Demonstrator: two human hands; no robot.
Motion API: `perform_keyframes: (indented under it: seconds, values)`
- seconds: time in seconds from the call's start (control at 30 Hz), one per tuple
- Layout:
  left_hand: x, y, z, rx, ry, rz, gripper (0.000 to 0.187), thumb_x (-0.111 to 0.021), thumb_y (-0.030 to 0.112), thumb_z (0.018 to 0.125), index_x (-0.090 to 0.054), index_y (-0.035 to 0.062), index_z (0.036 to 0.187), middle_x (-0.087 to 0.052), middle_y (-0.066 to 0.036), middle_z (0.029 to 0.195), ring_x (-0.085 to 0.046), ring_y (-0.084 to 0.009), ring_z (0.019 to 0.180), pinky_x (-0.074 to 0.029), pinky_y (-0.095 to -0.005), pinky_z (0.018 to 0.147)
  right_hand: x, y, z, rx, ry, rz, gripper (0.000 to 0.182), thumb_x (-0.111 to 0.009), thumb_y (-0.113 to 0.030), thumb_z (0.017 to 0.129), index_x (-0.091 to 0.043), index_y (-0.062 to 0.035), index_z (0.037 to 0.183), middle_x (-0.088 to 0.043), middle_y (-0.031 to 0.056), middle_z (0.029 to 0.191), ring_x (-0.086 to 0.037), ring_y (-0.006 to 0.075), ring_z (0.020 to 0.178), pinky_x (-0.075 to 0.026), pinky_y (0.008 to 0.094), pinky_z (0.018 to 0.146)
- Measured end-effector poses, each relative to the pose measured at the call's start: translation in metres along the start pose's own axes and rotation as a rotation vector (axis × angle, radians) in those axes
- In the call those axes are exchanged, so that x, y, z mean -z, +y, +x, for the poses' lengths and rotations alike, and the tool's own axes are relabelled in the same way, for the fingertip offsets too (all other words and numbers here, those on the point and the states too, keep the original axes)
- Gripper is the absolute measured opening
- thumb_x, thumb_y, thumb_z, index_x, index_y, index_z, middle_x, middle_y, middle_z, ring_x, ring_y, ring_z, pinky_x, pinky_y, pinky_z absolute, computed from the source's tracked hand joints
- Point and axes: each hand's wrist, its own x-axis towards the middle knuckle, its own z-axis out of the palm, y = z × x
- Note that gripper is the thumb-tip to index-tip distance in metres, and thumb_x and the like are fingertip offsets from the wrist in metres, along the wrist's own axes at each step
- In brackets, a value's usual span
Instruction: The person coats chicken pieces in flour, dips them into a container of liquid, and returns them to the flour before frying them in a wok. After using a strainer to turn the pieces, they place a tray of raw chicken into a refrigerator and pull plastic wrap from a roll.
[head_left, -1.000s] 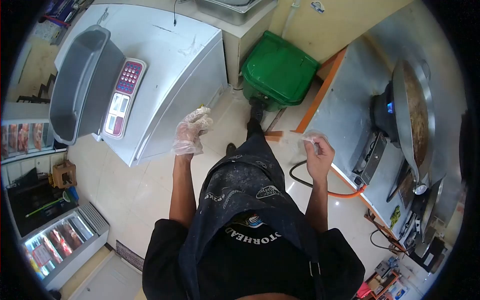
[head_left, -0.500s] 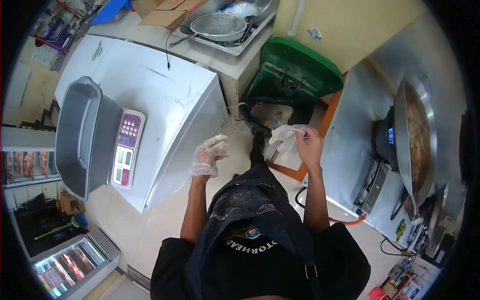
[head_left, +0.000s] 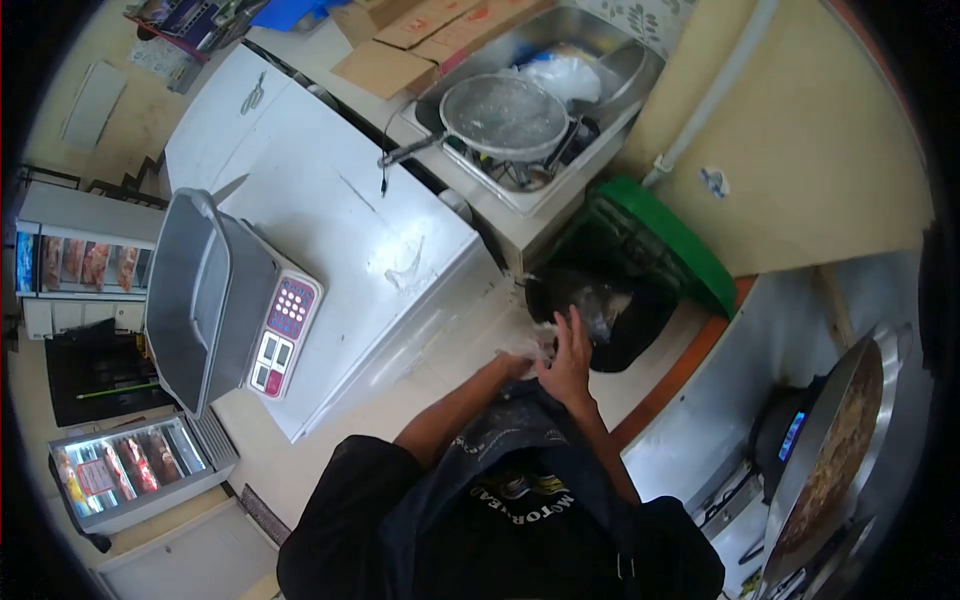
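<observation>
In the head view, my left hand (head_left: pixel 522 362) is in front of my apron, in a thin clear plastic glove (head_left: pixel 545 340). Its fingers are largely hidden by the glove and my other hand. Bare and close against it, my right hand (head_left: pixel 570 365) has its fingers stretched upward and apart, beside the crumpled glove. Just beyond both hands stands an open bin with a black liner (head_left: pixel 648 345) and a raised green lid (head_left: pixel 690 250). Clear plastic (head_left: pixel 602 308) shows inside the bin.
Left, a white freezer top (head_left: pixel 345 150) bears a grey tub (head_left: pixel 185 300) and a digital scale (head_left: pixel 285 335). A strainer (head_left: pixel 505 115) rests over the sink (head_left: pixel 520 205), near cardboard (head_left: pixel 440 40). On the right, a large wok (head_left: pixel 840 450) of brown food stands by a lit display (head_left: pixel 792 435).
Both hands have come together near the bin. The loose glove that hung from my right hand is no longer in it. My view has shifted, showing more of the sink.
</observation>
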Motion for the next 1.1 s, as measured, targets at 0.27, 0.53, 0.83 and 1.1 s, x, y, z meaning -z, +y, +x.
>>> perform_keyframes:
  seconds: [0.27,0.53,0.83,1.1]
  values:
    - [-0.028,0.109,-0.030,-0.325,0.037,0.738,0.045,-0.045,0.027,0.090,-0.041,0.0043,0.128,-0.050,-0.019,0.121,-0.052,-0.0247,0.105,-0.040,-0.0290,0.090,-0.037,0.082,0.059,-0.384,0.041,-0.268,0.036,-0.066,-0.018,0.065,-0.058,-0.0138,0.100,-0.052,0.0084,0.115,-0.049,0.0333,0.105,-0.042,0.0417,0.087]
    - [0.125,0.202,-0.108,-0.544,0.560,1.191,0.053,-0.063,0.025,0.076,-0.045,0.0099,0.124,-0.050,-0.019,0.117,-0.043,-0.0340,0.113,-0.039,-0.0428,0.091,-0.057,0.174,0.033,-0.731,-0.138,-0.489,0.039,-0.060,-0.037,0.071,-0.063,-0.0040,0.093,-0.063,0.0176,0.094,-0.061,0.0333,0.090,-0.049,0.0418,0.079]
    - [0.203,0.148,-0.072,-0.400,0.483,1.282,0.010,-0.055,0.012,0.067,-0.058,0.0035,0.063,-0.057,-0.018,0.065,-0.056,-0.0365,0.062,-0.045,-0.0461,0.060,-0.122,0.151,-0.092,-0.281,-0.666,-0.515,0.034,-0.049,-0.039,0.079,-0.060,-0.0094,0.092,-0.059,0.0158,0.092,-0.057,0.0319,0.091,-0.047,0.0442,0.074]
    - [0.026,0.134,0.008,-0.824,-0.298,1.106,0.013,-0.058,0.007,0.072,-0.060,0.0090,0.084,-0.056,-0.018,0.089,-0.056,-0.0360,0.080,-0.046,-0.0430,0.070,-0.140,0.088,-0.187,-0.739,-0.448,-0.102,0.044,-0.047,-0.046,0.081,-0.061,-0.0124,0.104,-0.059,0.0161,0.101,-0.056,0.0321,0.097,-0.044,0.0420,0.083]
